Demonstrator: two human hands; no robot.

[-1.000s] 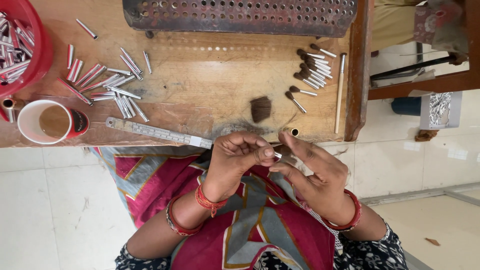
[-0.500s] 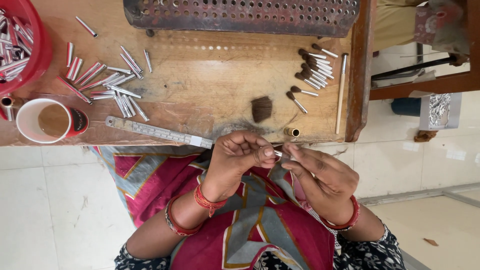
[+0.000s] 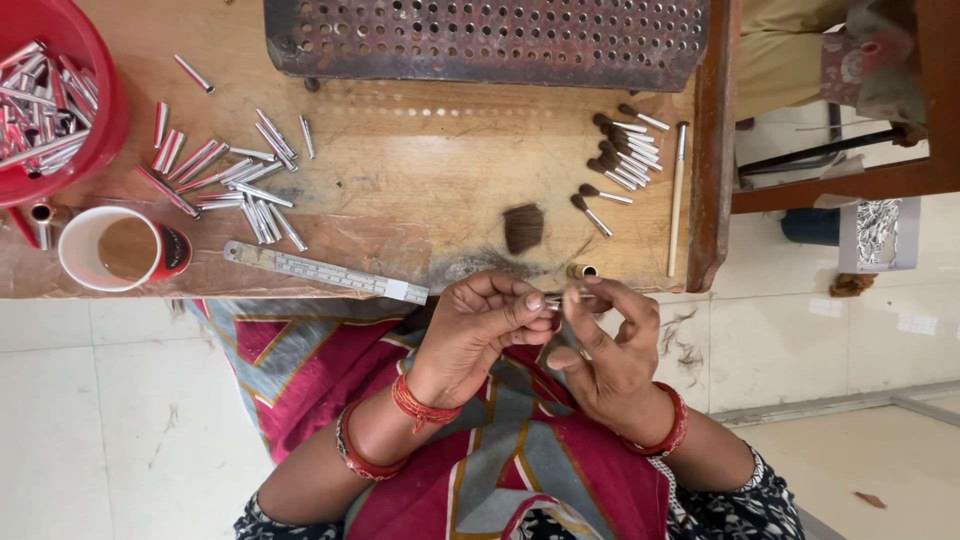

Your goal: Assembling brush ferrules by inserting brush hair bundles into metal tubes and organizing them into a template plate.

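My left hand (image 3: 478, 332) and my right hand (image 3: 608, 352) meet just in front of the wooden table's near edge (image 3: 400, 285), over my lap. Between their fingertips they pinch a small silver tube (image 3: 556, 298), lying level, my left thumb and forefinger on one end and my right fingers on the other. A tuft of dark hair (image 3: 522, 228) lies on the table just beyond my hands. A short brass ring (image 3: 582, 271) stands at the table edge beside it.
Several finished little brushes (image 3: 622, 150) lie far right beside a thin stick (image 3: 679, 195). Loose silver tubes (image 3: 225, 180) are scattered on the left near a red bowl (image 3: 105, 110) of more tubes, a cup (image 3: 115, 250) and a ruler (image 3: 325, 272). A perforated metal tray (image 3: 490, 40) stands behind.
My right hand has drawn in toward my left; its fingers now close on the small tube. Both hands have shifted slightly to the right. The things on the table have not moved.
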